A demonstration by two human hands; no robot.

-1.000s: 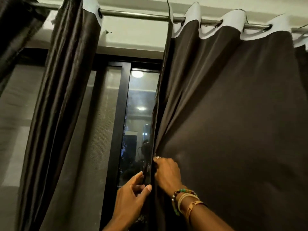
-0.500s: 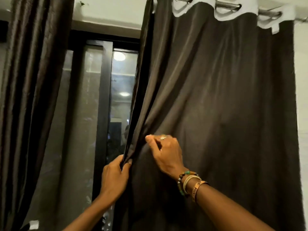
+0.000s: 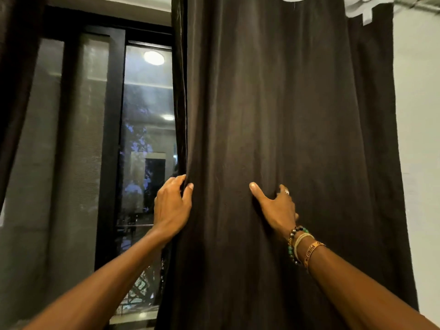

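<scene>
A dark brown curtain (image 3: 285, 103) hangs in front of me, filling the middle and right of the view, its white top edge just visible at the upper right. My left hand (image 3: 172, 208) grips the curtain's left edge, fingers curled round the hem. My right hand (image 3: 276, 206) holds a fold of the fabric further right, thumb stretched out to the left and fingers tucked into the cloth. Bracelets sit on my right wrist.
A black-framed glass door or window (image 3: 112, 151) stands to the left, showing ceiling-light reflections and a mesh screen. A second dark curtain (image 3: 16, 91) hangs at the far left. A pale wall (image 3: 419, 139) lies to the right of the curtain.
The curtain has been drawn toward the right and now hangs straighter. My hands have moved apart, the right one shifting right along the fabric. The view has dropped, hiding most of the rod.
</scene>
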